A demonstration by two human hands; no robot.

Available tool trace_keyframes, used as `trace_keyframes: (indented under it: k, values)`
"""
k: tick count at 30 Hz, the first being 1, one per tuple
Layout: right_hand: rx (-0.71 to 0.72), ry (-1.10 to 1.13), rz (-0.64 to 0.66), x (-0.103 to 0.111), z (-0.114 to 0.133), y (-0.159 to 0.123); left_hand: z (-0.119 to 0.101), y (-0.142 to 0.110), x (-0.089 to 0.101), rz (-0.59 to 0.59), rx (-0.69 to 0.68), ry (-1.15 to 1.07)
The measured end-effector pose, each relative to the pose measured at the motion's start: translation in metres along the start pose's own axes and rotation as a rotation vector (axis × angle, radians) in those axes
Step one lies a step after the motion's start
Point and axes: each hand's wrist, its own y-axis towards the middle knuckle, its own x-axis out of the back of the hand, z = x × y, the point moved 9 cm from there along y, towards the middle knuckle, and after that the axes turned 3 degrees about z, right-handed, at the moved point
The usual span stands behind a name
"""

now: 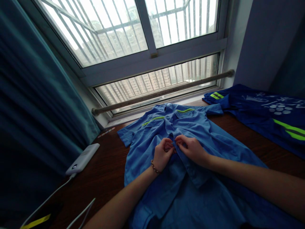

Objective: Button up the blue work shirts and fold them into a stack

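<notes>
A blue short-sleeved shirt (147, 159) with yellow-green piping over its chest pockets lies face up, its collar toward the window. At the middle of its front, my left hand (164, 151) pinches the edge of the button placket. My right hand (190, 149) grips the other side of the placket, fingertips almost touching those of the left. Above the hands the front is closed, while below them the two front panels hang apart. Whatever button sits between my fingertips is hidden. A beaded bracelet (154, 167) circles my left wrist.
A darker blue garment (257, 108) with reflective yellow stripes and white print lies at the right. On the brown wooden surface (107, 165), a white power bank (83, 159) with a cable rests at the left. A curtain (47, 95) hangs beside the barred window (152, 57).
</notes>
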Motion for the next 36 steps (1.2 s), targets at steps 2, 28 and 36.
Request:
trace_keyframes:
  k: [2,28,36]
  values:
    - [0.042,-0.067,-0.016,0.0,0.004,-0.001,-0.002,0.0,0.0,0.003,-0.004,-0.015]
    - [0.22,-0.242,0.082,-0.01,0.02,-0.004,0.003,-0.001,-0.007,0.023,0.172,-0.274]
    - [0.122,-0.199,0.023,-0.004,0.009,-0.002,0.018,0.002,-0.007,0.005,0.202,-0.366]
